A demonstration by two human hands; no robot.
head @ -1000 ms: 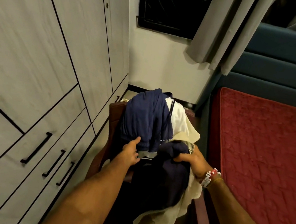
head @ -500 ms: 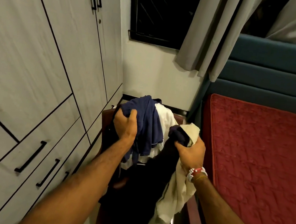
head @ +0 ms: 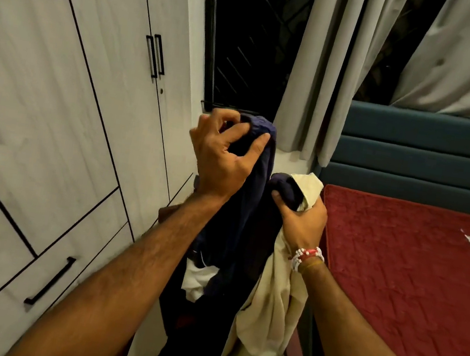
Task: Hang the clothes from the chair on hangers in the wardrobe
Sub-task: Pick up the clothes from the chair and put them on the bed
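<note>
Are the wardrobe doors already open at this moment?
No. The tall wardrobe doors are shut flush, their two black handles side by side, while both hands hold clothes.

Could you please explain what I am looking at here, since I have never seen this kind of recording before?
There is no machine: a person wears a camera on the head, looking forward and down at their own bare arms. The left hand grips a navy garment near its top. The right hand, with a beaded bracelet at the wrist, clutches a dark garment bunched with a cream garment; both hang down. The pale wardrobe on the left has its doors shut. On the right is a bed with a red cover, and behind, a dark window and grey curtains.
</note>
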